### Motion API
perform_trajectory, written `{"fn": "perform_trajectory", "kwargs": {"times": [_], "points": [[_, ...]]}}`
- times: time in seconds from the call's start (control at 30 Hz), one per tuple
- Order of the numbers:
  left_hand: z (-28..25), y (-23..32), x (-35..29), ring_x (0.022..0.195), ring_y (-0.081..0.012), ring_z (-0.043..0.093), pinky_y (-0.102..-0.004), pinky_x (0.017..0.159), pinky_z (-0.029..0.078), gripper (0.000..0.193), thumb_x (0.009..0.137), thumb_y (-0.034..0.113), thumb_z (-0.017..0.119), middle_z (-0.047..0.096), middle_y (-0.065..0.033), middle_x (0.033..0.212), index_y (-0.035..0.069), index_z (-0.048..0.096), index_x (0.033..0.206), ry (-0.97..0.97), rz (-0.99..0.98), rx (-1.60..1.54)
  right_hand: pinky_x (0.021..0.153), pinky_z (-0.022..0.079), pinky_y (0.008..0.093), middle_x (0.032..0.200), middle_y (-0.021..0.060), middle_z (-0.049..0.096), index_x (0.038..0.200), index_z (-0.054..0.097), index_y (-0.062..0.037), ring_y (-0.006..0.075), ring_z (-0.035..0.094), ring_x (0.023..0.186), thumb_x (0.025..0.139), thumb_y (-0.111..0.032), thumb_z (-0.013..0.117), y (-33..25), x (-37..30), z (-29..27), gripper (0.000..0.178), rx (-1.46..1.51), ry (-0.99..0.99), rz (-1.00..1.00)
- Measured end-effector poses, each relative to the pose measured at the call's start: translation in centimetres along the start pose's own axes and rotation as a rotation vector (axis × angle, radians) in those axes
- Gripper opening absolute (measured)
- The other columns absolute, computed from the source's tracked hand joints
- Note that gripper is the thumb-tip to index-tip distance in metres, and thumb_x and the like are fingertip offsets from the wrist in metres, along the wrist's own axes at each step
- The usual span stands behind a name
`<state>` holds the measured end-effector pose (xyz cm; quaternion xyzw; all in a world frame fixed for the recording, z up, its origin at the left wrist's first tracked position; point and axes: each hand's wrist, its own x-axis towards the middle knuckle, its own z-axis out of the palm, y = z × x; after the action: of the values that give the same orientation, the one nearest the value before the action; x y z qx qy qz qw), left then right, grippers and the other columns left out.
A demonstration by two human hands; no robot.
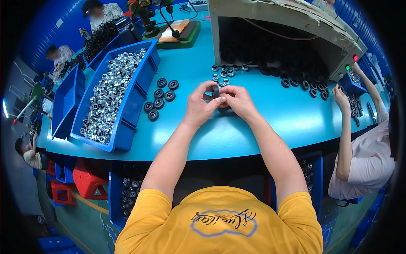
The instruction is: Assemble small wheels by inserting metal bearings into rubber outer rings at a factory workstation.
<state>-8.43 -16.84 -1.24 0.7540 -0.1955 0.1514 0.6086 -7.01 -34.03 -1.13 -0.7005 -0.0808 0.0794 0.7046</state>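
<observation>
Both my hands meet over the middle of the blue table. My left hand (200, 104) pinches a small black toy-like wheel (215, 92) upright between thumb and fingers. My right hand (240, 103) closes on the same wheel from its right side, its thumb and fingertips pressed together there. Just beyond my fingers lie several shiny chrome wheel hubs (224, 74). Left of my left hand sits a loose group of black wheels (158, 103) with hubs in them. Black rubber tyres (305, 85) spill out to the right, ahead of my right hand.
A blue bin (134, 108) full of chrome hubs stands left, beside another blue bin (67, 101). A beige metal box (215, 38) holding tyres stands at the back. A co-worker (361, 158) reaches over parts at right. Red stools (86, 180) stand lower left.
</observation>
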Motion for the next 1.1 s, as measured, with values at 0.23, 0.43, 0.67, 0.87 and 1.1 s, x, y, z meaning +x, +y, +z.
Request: {"fn": "perform_trajectory", "kwargs": {"times": [0.23,0.43,0.67,0.87,1.1], "points": [[-0.5,1.7,0.1,0.087,-0.0171,0.065,-0.0269,0.067,0.056,0.047,0.069,0.011,0.091,0.063,-0.0066,0.101,0.008,0.071,0.111,0.027,0.072,0.283,0.063,0.058,0.0256,0.092,0.0061,0.07,0.107,0.073,0.0003,0.0109,0.067,0.071,0.094,-0.004,0.058,-0.3,0.0,-0.1,0.02,0.05,0.101,-0.089],[-0.5,1.7,0.0,0.085,-0.0214,0.063,-0.0312,0.069,0.054,0.048,0.068,0.012,0.091,0.062,-0.0083,0.099,0.006,0.071,0.111,0.01,0.078,0.277,0.058,0.05,0.0266,0.083,0.0034,0.071,0.098,0.076,-0.0025,0.0082,0.062,0.065,0.093,-0.008,0.062,0.3,0.5,-0.8,0.016,-0.141,0.295,-0.255],[-4.0,2.7,-1.2,0.102,-0.0347,0.058,-0.0426,0.089,0.049,0.042,0.075,0.017,0.085,0.061,-0.0152,0.104,0.0,0.07,0.111,-0.062,0.107,0.951,0.06,0.048,0.0268,0.076,0.004,0.071,0.098,0.078,-0.0046,0.0089,0.06,0.064,0.09,-0.012,0.066,-0.5,1.8,-5.9,0.016,-0.227,0.717,-0.33],[-9.7,2.2,-4.7,0.108,-0.0353,0.055,-0.0462,0.09,0.047,0.039,0.079,0.019,0.081,0.061,-0.0146,0.11,0.002,0.071,0.113,-0.112,0.008,1.243,0.065,0.051,0.0289,0.079,0.0047,0.073,0.098,0.078,-0.005,0.0115,0.064,0.068,0.087,-0.013,0.068,-0.9,1.8,-10.3,0.017,-0.236,0.81,-0.31],[-6.7,4.0,-3.5,0.104,-0.0349,0.056,-0.046,0.087,0.047,0.033,0.081,0.014,0.078,0.062,-0.015,0.107,0.004,0.069,0.112,0.016,0.331,0.988,0.086,0.056,0.0441,0.099,0.0107,0.072,0.101,0.079,-0.016,0.0333,0.07,0.095,0.079,-0.014,0.073,-1.7,-2.7,-21.4,0.023,-0.938,0.809,-0.107]]}}
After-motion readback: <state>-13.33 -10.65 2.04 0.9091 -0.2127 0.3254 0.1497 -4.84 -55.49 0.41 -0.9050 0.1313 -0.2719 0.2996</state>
